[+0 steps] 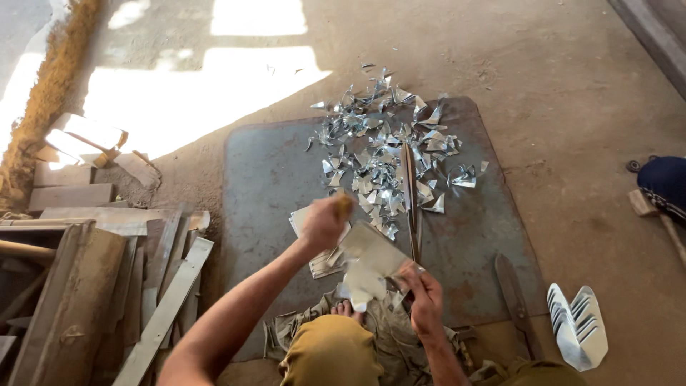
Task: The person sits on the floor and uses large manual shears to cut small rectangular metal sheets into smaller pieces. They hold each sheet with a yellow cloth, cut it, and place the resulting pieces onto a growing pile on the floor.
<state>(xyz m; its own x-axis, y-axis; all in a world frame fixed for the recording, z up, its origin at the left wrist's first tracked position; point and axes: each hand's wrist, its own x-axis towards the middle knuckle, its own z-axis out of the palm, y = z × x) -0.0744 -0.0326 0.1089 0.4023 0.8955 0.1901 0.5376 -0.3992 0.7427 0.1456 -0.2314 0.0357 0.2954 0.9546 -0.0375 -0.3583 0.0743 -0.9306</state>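
Note:
I sit on the floor over a grey steel plate (264, 179). My left hand (321, 225) is closed in a fist around a yellowish handle (344, 205), raised above a small stack of cut sheet pieces (323, 261). My right hand (424, 293) grips a pale piece of sheet metal (371, 259) at its near edge, holding it against a long upright blade (409, 193) that runs away from me. What tool the handle belongs to is hidden by the hand. My toes (345, 309) show just below the sheet.
Several shiny metal offcuts (386, 143) lie heaped on the plate's far half. Large shears (516, 300) and a stack of shaped white metal pieces (577, 325) lie at right. Wooden planks (107, 279) are piled at left. A hammer (654, 214) and a dark blue object (666, 182) sit at far right.

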